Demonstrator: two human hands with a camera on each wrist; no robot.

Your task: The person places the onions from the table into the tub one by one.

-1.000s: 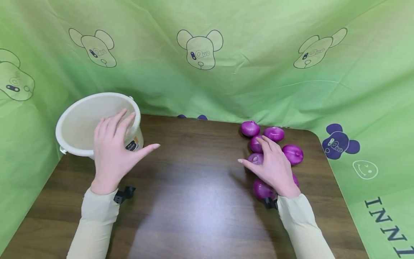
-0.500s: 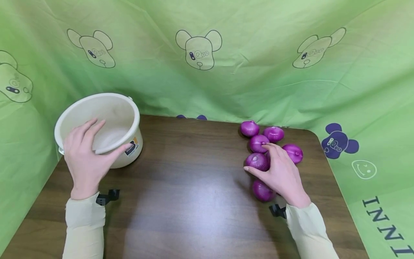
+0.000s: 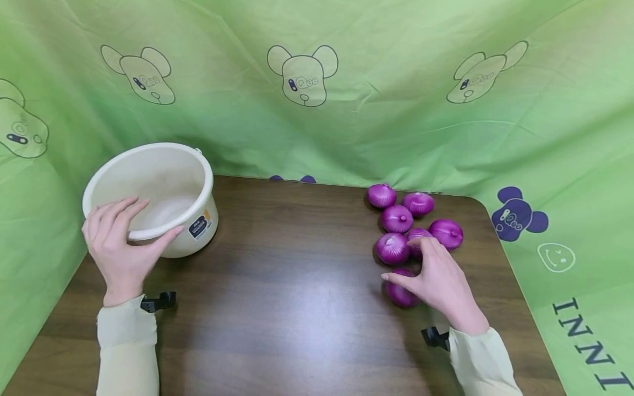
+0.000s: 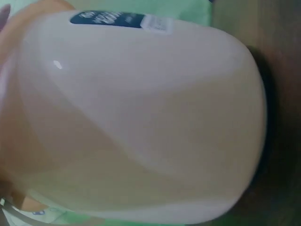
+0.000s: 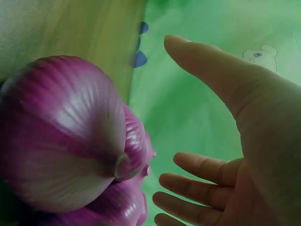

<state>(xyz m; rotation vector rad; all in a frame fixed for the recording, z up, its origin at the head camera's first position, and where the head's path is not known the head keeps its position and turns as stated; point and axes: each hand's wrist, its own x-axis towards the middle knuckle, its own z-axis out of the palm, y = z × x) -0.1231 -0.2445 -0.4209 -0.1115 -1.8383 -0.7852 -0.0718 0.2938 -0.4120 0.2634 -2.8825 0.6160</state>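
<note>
At the left stands a white bucket [image 3: 185, 247] with a dark label on its side. My left hand [image 3: 116, 253] is at its near rim, fingers reaching over the opening and thumb along the outside, spread apart. In the left wrist view the bucket's wall [image 4: 141, 117] fills most of the picture. Several purple-red onions lie grouped at the right. My right hand [image 3: 438, 278], thumb and fingers apart, hovers over the nearest onion [image 3: 401, 289], partly covering it. In the right wrist view a large onion [image 5: 66, 136] lies beside the spread right hand [image 5: 263, 127].
The brown wooden table [image 3: 297, 297] lies between bucket and onions. Behind it and at both sides hangs a green printed cloth [image 3: 238, 121]. Another onion [image 3: 446, 235] sits toward the table's right edge. Each wrist wears a small black camera mount [image 3: 159, 302].
My left hand has moved from over the bucket down and left to its near rim. The right hand has drawn back toward me and slightly right, uncovering the farther onions.
</note>
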